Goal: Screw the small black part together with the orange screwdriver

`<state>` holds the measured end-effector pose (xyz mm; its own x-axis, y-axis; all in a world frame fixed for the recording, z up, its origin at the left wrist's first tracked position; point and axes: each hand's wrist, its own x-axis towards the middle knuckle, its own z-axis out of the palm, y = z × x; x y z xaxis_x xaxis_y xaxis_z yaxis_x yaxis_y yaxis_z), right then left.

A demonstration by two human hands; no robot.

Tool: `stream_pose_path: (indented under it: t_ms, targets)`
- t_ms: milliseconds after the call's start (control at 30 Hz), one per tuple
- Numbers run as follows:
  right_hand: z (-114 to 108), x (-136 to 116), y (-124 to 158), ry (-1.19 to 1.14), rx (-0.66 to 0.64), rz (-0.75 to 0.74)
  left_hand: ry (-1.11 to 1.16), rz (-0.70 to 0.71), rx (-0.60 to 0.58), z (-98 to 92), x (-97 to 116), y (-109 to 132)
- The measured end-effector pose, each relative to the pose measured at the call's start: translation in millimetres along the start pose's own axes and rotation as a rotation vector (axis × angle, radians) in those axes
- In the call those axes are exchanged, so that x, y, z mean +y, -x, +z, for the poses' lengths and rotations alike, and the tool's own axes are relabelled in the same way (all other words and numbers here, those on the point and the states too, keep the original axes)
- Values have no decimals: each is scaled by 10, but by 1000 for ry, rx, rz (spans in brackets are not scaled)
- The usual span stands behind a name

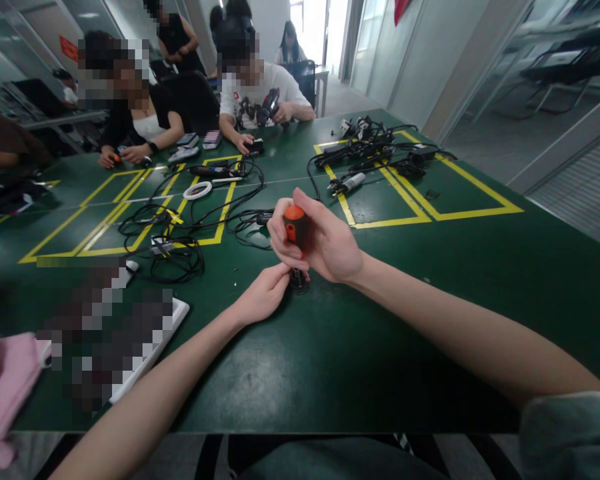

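Observation:
In the head view my right hand (320,237) is wrapped round the orange and black handle of a screwdriver (296,227), which is held upright with its end pointing up. Below it, a small dark round part (299,280) sits on the green table (260,373). My left hand (267,293) pinches at the left side of that part, its fingertips partly hidden behind my right hand. The screwdriver's tip and the exact kind of the part cannot be made out.
Tangled black cables (165,247) lie to the left, near a white ring (198,191). More cables and plugs (370,150) are heaped at the back right inside yellow tape. A white-edged tray (180,311) is at my left. Across the table a person (265,87) holds a power drill (269,107).

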<state>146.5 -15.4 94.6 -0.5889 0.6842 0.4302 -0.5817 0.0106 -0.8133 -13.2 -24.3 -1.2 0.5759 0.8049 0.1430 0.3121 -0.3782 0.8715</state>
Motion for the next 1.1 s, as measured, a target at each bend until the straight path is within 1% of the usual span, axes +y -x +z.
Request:
stream_pose_path:
  t_ms: [67,267,500,633,767,867,967,1100]
  targets:
    - [-2,-7,-3,-8,1,1,3,-2,-9,-22,-4,-10]
    - [-10,-11,23,-35,8,-50,82,-17,-93,-100,-4,-17]
    - [4,-8,-2,-27,11,-24,-6,4,-16,-1,7,5]
    - [8,-22,-1,1,35,11,-9,5,1,5,22,-5]
    - [6,-31,25,-2,48,-4,7,-13,-33,-54,19,-15]
    - [4,-27,32,-15,28,-22,35,-11,-73,-84,8,-12]
    - [4,-17,22,-19,13,-23,25,13,-58,-65,4,-6]
    - [7,-8,3,10,33,1,-16,29,-21,-20,5,-1]
